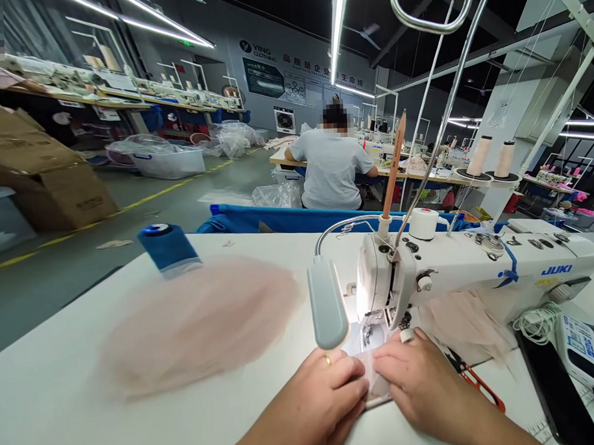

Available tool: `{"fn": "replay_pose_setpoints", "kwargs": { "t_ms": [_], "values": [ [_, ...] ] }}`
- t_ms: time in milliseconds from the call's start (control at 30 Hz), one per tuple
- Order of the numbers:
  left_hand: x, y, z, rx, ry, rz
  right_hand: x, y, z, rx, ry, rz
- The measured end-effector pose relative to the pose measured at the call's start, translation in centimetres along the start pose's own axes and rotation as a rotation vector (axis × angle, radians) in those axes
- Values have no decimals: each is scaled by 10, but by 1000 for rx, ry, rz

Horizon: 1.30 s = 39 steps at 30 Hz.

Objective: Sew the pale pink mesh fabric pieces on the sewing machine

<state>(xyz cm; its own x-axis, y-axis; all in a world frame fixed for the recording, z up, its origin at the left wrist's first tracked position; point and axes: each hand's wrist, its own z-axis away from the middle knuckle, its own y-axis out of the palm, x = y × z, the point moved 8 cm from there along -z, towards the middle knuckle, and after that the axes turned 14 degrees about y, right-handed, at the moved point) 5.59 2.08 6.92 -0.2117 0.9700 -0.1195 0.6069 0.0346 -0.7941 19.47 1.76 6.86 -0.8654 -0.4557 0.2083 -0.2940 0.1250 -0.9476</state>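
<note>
My left hand and my right hand rest side by side on a small piece of pale pink fabric in front of the needle of a white sewing machine. The fingers of both hands are bent and press the fabric flat on the white table. A ring sits on a finger of my left hand, and a thimble-like cap on a fingertip of my right. The grey lamp head hangs just above my left hand.
A heap of sheer pink fabric lies to the left, a blue thread spool behind it. Orange-handled snips and a dark phone lie to the right. A person in a grey shirt sits ahead, facing away. Cardboard boxes stand far left.
</note>
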Motion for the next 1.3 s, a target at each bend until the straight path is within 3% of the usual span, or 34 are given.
{"fn": "replay_pose_setpoints", "kwargs": {
  "t_ms": [333,667,1100,1167,1300],
  "values": [
    [10,5,1,-16,-23,-78,-7,-1,-6,-27,69,-6],
    [16,-1,3,-27,-45,-35,2,-1,1,-44,-51,-27],
    [29,1,2,-36,-72,-72,-6,5,-7,-32,31,-80],
    [38,1,2,-72,-120,-26,-9,6,-9,-32,59,-91],
    [75,-2,9,-177,-401,72,-13,5,-11,-79,95,-94]
  ]
}}
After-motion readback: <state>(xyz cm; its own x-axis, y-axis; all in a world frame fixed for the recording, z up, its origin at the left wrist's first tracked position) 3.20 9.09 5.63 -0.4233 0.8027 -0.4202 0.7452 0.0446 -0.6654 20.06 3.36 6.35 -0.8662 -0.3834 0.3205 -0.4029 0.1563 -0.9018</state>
